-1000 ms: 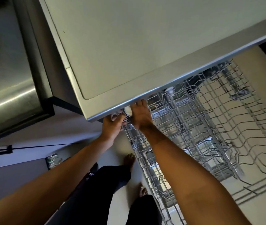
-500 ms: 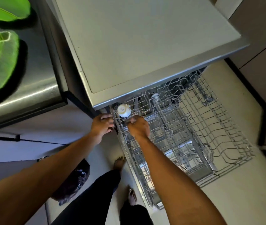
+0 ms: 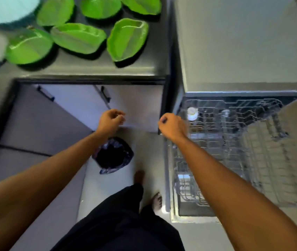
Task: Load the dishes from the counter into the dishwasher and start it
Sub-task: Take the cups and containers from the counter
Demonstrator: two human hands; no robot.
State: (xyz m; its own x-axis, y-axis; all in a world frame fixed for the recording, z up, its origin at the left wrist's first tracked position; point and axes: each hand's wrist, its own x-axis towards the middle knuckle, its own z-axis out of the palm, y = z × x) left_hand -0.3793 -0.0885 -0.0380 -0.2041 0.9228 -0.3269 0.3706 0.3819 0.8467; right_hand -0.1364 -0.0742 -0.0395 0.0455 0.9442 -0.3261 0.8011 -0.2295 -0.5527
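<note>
1. Farthest left of the grey flat-topped dishwasher (image 3: 243, 42), a pale blue round bowl (image 3: 8, 9) sits at the far corner of the dark steel counter (image 3: 89, 68). It is blurred.
2. Closer to the dishwasher, six bright green leaf-shaped plastic dishes (image 3: 78, 38) lie on that same counter. The nearest of them (image 3: 126, 39) is just beside the dishwasher's left wall. These dishes are not yet loaded.
3. On the floor, left of the dishwasher and below the counter edge, stands a small bin lined with a black plastic bag (image 3: 112, 156).
4. Your left hand (image 3: 110, 120) hangs in the air above that bin, well left of the dishwasher. Its fingers are loosely bent and it holds nothing.
5. Your right hand (image 3: 173, 126) is at the dishwasher's left front edge. Its fingers are curled into the palm, and no object shows in it. Whether it touches the wire, you cannot tell.
6. Just right of that hand, a small white round cup (image 3: 192, 114) sits in the back left corner of the dishwasher's pulled-out grey wire rack (image 3: 243, 160).
7. The rack extends out from under the dishwasher's top, above the pale floor.
</note>
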